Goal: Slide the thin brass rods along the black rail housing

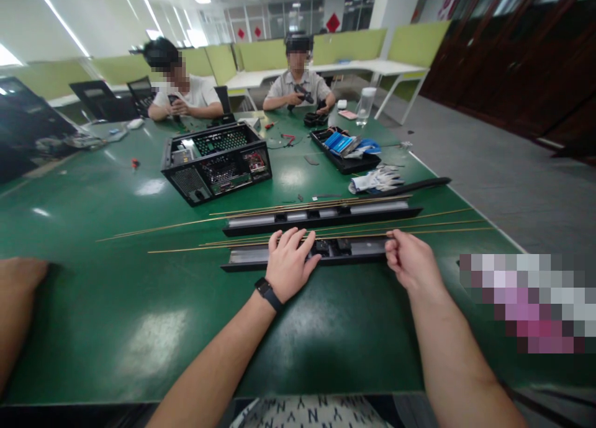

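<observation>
My left hand (pixel 292 260), with a dark watch at the wrist, lies palm down with its fingers spread across the nearer long black channel (pixel 363 257) and the thin rods at its far edge. At this channel's right end, my right hand (pixel 412 257) is closed in a pinch on a thin golden rod (pixel 447 231); its fingertips partly hide the grip. Small black blocks (pixel 343 246) sit inside the channel between the hands. Just beyond lies a second black channel (pixel 321 220) with pale strips inside, and more golden rods (pixel 186 222) run along it.
An open black computer case (pixel 216 164) stands at the back left. Behind the channels are white-and-blue gloves (pixel 377 179), a black tray (pixel 347 164) with blue items and a clear bottle (pixel 365 107). Two people sit across the green table (pixel 102 328); another person's arm (pixel 18 304) rests at the left.
</observation>
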`<state>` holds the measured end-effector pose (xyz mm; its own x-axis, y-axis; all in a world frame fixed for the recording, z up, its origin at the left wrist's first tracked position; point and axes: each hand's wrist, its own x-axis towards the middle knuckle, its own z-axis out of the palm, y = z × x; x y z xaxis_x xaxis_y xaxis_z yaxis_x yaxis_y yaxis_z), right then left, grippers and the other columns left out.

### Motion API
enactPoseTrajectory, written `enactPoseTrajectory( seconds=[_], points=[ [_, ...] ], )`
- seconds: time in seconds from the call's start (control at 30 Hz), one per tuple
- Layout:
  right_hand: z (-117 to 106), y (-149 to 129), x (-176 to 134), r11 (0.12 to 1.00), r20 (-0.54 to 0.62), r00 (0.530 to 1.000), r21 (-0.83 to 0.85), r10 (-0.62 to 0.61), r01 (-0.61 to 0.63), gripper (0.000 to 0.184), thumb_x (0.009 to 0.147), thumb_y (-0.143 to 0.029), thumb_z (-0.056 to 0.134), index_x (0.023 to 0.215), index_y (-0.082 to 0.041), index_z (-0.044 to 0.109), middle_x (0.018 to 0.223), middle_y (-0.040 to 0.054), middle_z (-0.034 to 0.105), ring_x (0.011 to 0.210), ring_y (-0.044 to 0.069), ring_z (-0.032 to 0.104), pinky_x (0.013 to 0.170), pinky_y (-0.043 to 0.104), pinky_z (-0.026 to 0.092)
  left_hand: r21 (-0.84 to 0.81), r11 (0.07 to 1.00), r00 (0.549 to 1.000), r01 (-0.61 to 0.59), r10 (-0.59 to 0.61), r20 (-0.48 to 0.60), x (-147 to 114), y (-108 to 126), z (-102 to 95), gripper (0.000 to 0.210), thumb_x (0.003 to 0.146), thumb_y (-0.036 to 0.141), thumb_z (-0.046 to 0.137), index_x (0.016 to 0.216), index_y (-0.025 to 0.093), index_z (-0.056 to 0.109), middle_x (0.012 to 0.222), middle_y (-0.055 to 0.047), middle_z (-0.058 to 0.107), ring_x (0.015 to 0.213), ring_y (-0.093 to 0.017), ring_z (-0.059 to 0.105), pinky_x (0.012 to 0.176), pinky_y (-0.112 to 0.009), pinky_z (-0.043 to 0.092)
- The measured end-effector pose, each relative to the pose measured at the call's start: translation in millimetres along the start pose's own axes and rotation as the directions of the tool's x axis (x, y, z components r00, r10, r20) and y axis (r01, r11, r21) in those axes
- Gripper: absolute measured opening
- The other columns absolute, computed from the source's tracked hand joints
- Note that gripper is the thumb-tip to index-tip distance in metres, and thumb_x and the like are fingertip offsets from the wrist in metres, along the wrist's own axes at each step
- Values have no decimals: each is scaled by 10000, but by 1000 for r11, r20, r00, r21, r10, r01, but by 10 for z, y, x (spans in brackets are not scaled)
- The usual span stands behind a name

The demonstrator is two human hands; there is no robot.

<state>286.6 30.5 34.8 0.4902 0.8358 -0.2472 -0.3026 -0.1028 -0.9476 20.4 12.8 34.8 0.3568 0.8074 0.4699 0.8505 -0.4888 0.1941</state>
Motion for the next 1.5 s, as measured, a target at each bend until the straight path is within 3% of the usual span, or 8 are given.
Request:
enactPoseTrajectory(
  seconds=[0.37, 0.77, 0.97, 1.13, 1.5],
  points=[
    [9, 14, 1, 1000, 7, 1000, 27, -9, 8, 105, 832, -245, 643, 784, -166, 592, 495, -23, 565, 272, 66, 383, 226, 153, 189, 47, 996, 997, 78, -77, -22, 51, 85, 71, 344, 927, 458, 581, 1237, 315, 618, 1221, -72, 667, 1243, -302, 525, 1102, -560, 286],
    [-39, 84, 51, 999, 17, 999, -6, -36, 36, 130, 804, -283, 661, 808, -164, 609, 500, -30, 561, 274, 68, 379, 227, 157, 187, 22, 994, 992, 109, -107, -63, -48, 100, 120, 421, 947, 432, 562, 1353, 318, 563, 1380, -90, 587, 1350, -287, 455, 1114, -522, 266],
    [-41, 80, 48, 999, 18, 999, -23, -38, 38, 159, 786, -308, 682, 814, -166, 615, 507, -30, 565, 279, 67, 389, 230, 154, 188, -35, 996, 991, 79, -82, -109, -118, 87, 160, 374, 940, 412, 586, 1304, 329, 608, 1393, -78, 583, 1371, -269, 447, 1137, -502, 238],
    [-46, 84, 43, 999, 18, 999, -16, -42, 43, 191, 775, -331, 702, 823, -166, 618, 511, -28, 569, 282, 68, 389, 232, 155, 195, -75, 994, 988, 75, -84, -132, -190, 63, 173, 294, 945, 400, 578, 1216, 321, 658, 1412, -72, 571, 1391, -265, 427, 1151, -522, 205],
    [-59, 101, 48, 998, 17, 999, -35, -47, 48, 243, 764, -376, 729, 830, -169, 620, 519, -29, 573, 287, 67, 394, 234, 154, 190, -60, 994, 987, 90, -98, -130, -274, 155, 160, 377, 915, 445, 609, 1278, 347, 629, 1494, -90, 493, 1413, -291, 391, 1150, -571, 171]
  ],
)
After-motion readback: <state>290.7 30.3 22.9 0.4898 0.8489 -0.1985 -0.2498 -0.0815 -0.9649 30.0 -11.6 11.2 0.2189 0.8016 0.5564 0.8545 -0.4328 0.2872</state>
